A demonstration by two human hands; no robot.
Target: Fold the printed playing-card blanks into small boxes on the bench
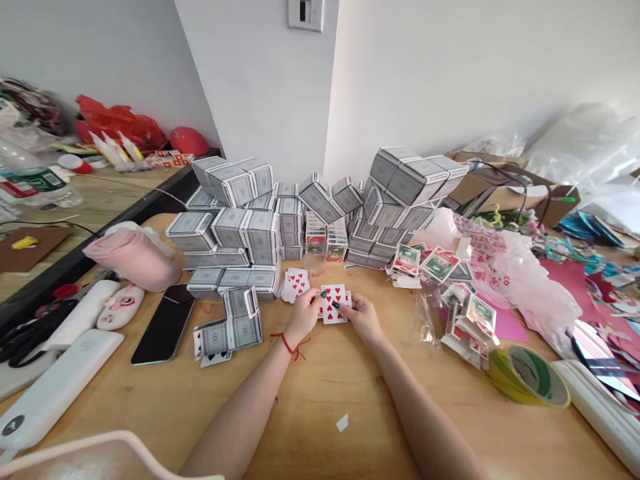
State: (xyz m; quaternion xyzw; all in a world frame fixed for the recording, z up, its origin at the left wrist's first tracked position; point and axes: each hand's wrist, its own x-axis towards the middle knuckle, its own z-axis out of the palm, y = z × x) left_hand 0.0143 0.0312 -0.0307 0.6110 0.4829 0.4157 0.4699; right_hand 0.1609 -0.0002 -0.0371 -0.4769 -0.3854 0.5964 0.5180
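Note:
A few playing cards (334, 305) with red hearts face up are pinched between my two hands at the middle of the table. My left hand (306, 313) grips their left side, thumb on top, and a red string circles that wrist. On the right edge, my right hand (364, 317) is closed with its thumb on the front card. Just beyond my left hand lies a loose pile of heart cards (296, 285), face up. Left of it, grey-backed card stacks (231, 328) rest partly on face-up cards.
Grey-backed decks (250, 233) form tall, uneven stacks behind my hands, with more decks (405, 177) at right. Opened card boxes (470, 320), yellow tape (529, 375) and a plastic bag (500, 267) lie right. A phone (164, 328) and white power bank (63, 387) lie left.

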